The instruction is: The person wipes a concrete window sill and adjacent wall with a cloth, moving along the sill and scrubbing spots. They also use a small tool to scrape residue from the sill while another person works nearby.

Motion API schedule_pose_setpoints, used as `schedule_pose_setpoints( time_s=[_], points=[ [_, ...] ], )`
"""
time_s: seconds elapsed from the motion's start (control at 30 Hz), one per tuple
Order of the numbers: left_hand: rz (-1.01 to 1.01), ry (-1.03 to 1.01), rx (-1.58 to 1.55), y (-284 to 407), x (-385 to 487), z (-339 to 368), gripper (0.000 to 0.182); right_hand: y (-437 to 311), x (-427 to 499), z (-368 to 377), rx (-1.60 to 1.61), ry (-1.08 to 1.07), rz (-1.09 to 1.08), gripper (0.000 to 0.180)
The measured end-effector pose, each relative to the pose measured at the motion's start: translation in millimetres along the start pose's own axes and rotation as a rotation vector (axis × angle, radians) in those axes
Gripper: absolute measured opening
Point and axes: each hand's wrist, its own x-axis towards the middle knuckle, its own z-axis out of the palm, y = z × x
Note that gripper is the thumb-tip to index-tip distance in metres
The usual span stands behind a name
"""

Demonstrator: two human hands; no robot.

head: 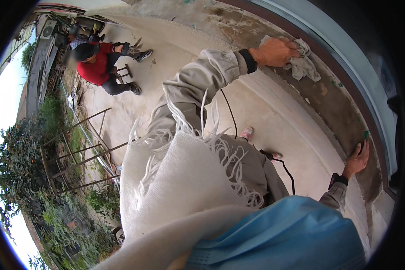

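My left hand (pixel 273 53) grips a damp-looking grey cloth (pixel 303 62) and presses it on a stained, bare cement strip (pixel 324 98) of wall below a window frame (pixel 364 91). Farther along the same strip, lower right in the view, my right hand (pixel 356 160) rests with its palm against the cement and holds nothing. Small green spots (pixel 366 134) mark the wall near its fingertips. A white fringed scarf (pixel 195 168) hangs down before me and hides part of my body. The blue face mask (pixel 280 233) fills the bottom of the view.
A person in red (pixel 96 65) sits on a low stool (pixel 124 72) at upper left, with another person (pixel 79 39) behind. A metal frame (pixel 81 152) stands beside shrubs (pixel 17 158). Black cable (pixel 230 111) hangs near my legs, above the concrete floor (pixel 175 64).
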Motion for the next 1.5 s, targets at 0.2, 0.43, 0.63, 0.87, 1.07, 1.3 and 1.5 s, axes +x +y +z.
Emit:
schedule_pose_setpoints(
  time_s=[0.2,0.43,0.63,0.87,1.07,1.3,1.5],
  points=[
    [-0.217,0.019,0.348,-89,-59,-29,0.045,-7,1,-5,0.024,0.004,0.003,0.036],
    [-0.499,0.385,0.363,-201,-113,-48,0.017,-7,2,-6,0.038,-0.007,0.013,0.036],
    [-0.812,0.02,0.534,-183,-86,-49,0.026,-3,0,-1,-0.021,-0.004,0.027,0.036],
    [-0.582,0.026,0.378,-110,-46,-44,0.025,-3,-1,0,-0.043,0.0,0.04,0.033],
    [-0.331,0.068,0.045,-30,-4,-14,0.033,9,-8,14,0.045,0.006,0.062,0.034],
    [-0.092,-0.057,-0.07,43,49,16,0.036,24,-16,31,0.293,0.04,0.139,0.037],
    [0.163,-0.162,-0.078,103,71,43,0.039,9,-5,15,0.112,0.089,0.007,0.037]
  ],
)
